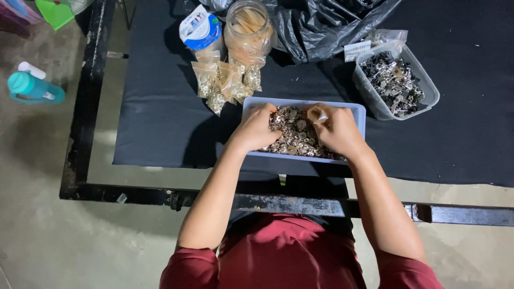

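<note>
A shallow pale-blue rectangular plastic tray lies flat on the black-covered worktop, filled with a heap of small round silvery metal snap buttons. A tiny clear plastic bag stands pinched above the heap.

- A clear plastic tub of dark metal clips sits at the right of the bench.
- A glass jar stands at the back, a white pot just beside it.
- Small filled bags lie heaped in front of the jar.
- Black plastic sheeting is crumpled behind.
- A teal bottle lies on the floor, left.
</note>
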